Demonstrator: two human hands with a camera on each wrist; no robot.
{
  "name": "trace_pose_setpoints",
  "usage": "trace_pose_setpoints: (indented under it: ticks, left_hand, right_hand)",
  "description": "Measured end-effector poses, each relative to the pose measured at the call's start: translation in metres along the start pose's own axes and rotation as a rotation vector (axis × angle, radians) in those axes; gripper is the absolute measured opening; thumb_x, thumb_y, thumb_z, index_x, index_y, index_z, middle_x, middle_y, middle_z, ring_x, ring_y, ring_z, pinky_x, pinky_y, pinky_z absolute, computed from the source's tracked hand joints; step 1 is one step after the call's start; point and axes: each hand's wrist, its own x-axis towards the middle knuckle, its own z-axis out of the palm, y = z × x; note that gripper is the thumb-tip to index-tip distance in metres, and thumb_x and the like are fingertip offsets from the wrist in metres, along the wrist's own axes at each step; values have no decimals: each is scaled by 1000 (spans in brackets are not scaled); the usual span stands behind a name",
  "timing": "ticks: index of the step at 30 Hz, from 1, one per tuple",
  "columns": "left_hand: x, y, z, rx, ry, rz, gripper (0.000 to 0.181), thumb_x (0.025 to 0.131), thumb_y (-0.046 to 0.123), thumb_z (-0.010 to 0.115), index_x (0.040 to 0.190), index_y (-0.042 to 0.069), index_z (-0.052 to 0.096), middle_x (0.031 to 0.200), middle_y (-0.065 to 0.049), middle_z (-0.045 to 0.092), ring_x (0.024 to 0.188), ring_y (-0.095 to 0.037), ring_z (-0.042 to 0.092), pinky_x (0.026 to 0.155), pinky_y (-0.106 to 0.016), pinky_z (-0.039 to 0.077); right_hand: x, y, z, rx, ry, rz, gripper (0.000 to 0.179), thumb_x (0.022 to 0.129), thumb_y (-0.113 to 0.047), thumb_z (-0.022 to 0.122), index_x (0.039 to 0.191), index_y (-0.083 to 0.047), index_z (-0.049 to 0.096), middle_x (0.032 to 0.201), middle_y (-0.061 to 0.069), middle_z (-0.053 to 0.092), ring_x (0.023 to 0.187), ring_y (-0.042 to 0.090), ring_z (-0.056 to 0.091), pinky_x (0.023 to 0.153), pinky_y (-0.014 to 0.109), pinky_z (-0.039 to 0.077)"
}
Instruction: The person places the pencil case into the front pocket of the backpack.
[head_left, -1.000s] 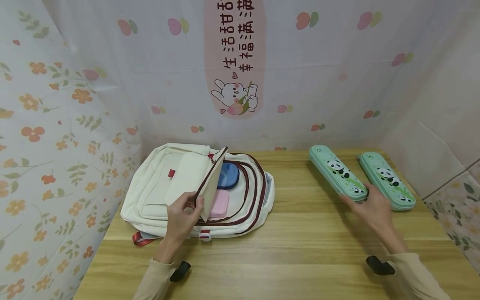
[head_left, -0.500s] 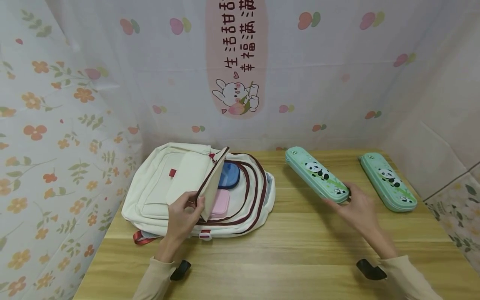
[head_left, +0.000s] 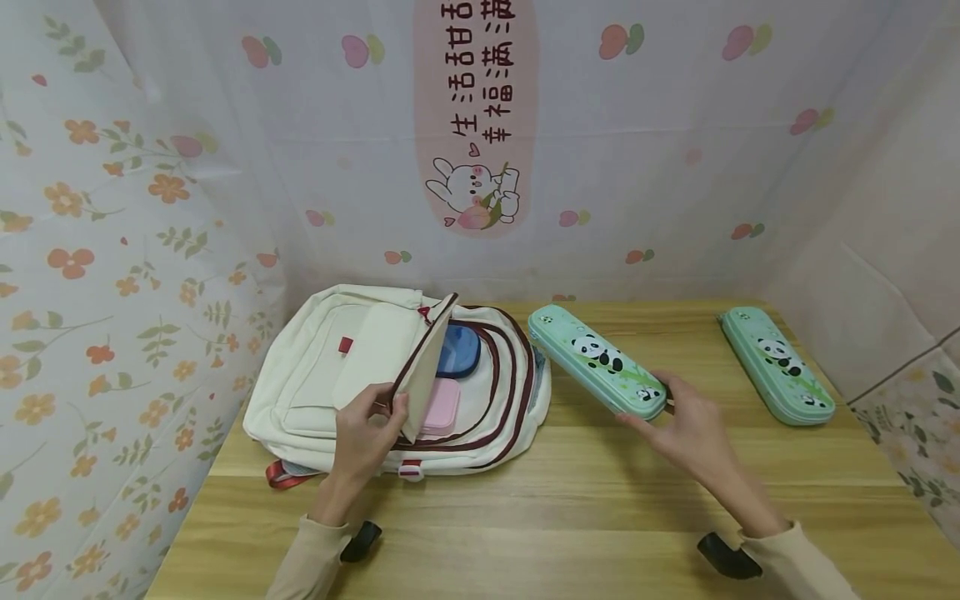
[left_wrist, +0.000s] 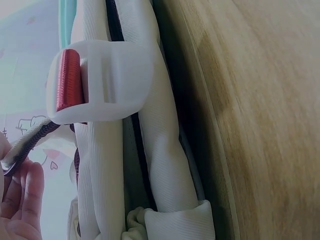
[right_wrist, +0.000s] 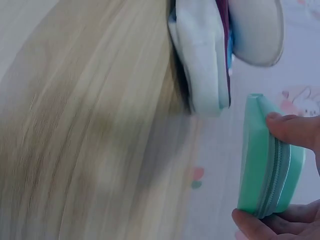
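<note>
A cream backpack [head_left: 307,367] with dark red zips lies on the table, its front pocket flap [head_left: 427,367] lifted. My left hand [head_left: 369,433] pinches that flap by its zipped edge; in the left wrist view the fingers [left_wrist: 32,195] curl at the zip. Inside the pocket show a blue case [head_left: 458,350] and a pink case [head_left: 441,407]. My right hand [head_left: 693,429] grips the near end of a mint green panda pencil case [head_left: 596,360], held above the table just right of the backpack. Thumb and fingers clasp its zipped end in the right wrist view.
A second mint panda pencil case [head_left: 777,365] lies at the table's right side. The wooden table [head_left: 540,533] meets a printed curtain [head_left: 637,183] at the back. A white buckle [left_wrist: 102,82] sits on the backpack's near side.
My right hand has carried the pencil case leftward, away from the second one and close to the backpack. The left hand keeps holding the flap in place.
</note>
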Motion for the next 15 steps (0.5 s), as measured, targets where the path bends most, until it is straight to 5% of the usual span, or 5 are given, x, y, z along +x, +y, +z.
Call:
trace_pose_setpoints:
  ticks: [15]
  left_hand:
    - [-1,0,1,3,-2,-16,22,74,-15,75,93,-5,70,76,-12,70,59,-17,64,56,-22,54]
  right_hand:
    - [-10,-34,18,93,-161,-43,74,73,-22,92,130,9,56,120,24,67,102,34,69,81,46,61]
